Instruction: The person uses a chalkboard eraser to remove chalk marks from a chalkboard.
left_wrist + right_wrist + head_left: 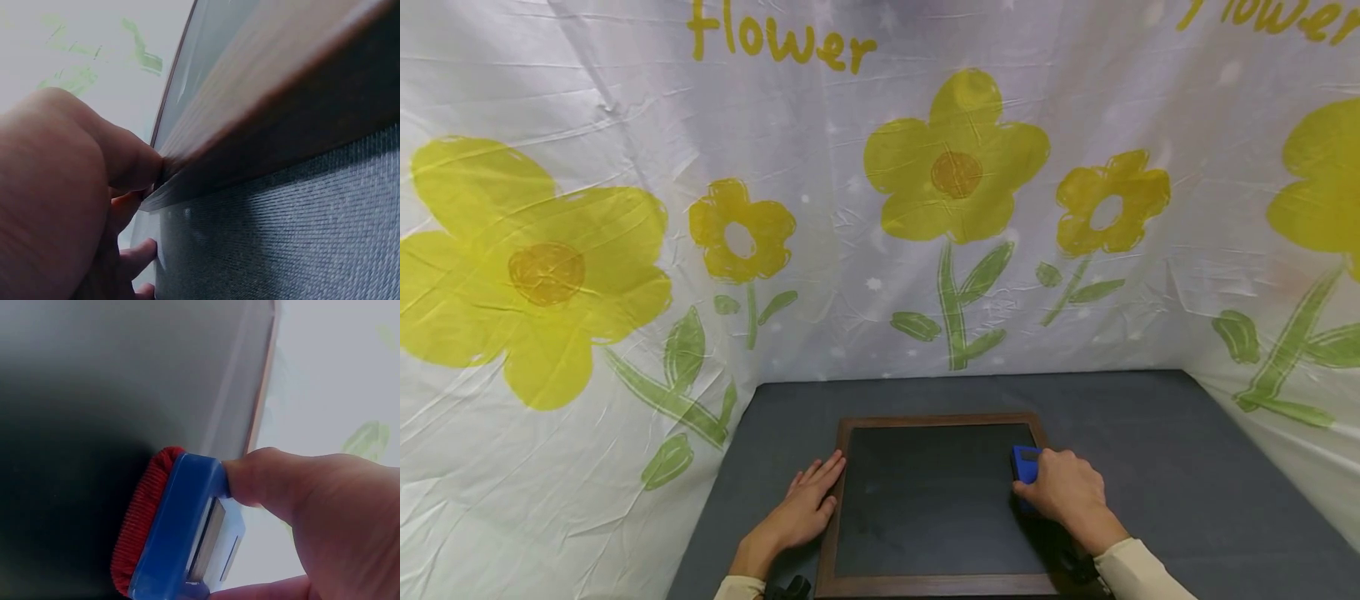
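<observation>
A chalkboard in a brown wooden frame lies flat on the dark table. On its right part sits a blue board eraser; the right wrist view shows its red ribbed pad against the board. My right hand grips the eraser by its sides, thumb on the near side. Along the left edge, my left hand rests with its fingers stretched out, touching the wooden frame. In the left wrist view the thumb is against the frame's outer side.
The dark grey tablecloth surrounds the board. Behind and on both sides hangs a white curtain printed with yellow flowers. Dark wrist straps show at the cream sleeves.
</observation>
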Tool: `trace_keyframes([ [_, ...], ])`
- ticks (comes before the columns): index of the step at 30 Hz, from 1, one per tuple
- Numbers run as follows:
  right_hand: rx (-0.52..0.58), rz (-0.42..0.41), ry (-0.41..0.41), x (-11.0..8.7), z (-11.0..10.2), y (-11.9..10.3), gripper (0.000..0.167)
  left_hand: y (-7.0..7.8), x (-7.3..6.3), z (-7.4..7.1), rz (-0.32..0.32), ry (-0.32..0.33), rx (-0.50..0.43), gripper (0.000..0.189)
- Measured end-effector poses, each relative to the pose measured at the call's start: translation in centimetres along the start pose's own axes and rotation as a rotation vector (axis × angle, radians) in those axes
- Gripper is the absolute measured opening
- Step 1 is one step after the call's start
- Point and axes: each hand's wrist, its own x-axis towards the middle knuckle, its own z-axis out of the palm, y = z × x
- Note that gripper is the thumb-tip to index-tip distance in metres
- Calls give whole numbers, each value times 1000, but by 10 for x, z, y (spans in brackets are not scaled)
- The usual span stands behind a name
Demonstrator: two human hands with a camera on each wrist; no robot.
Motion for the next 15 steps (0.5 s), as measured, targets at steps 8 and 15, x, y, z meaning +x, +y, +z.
trace_keyframes([
  [8, -37, -25, 10, 1, 3, 0, 62, 1, 0, 1, 4, 4, 5, 65],
  [15, -60, -95, 35, 0, 4, -3, 57, 2, 0, 1, 10, 17, -9, 65],
])
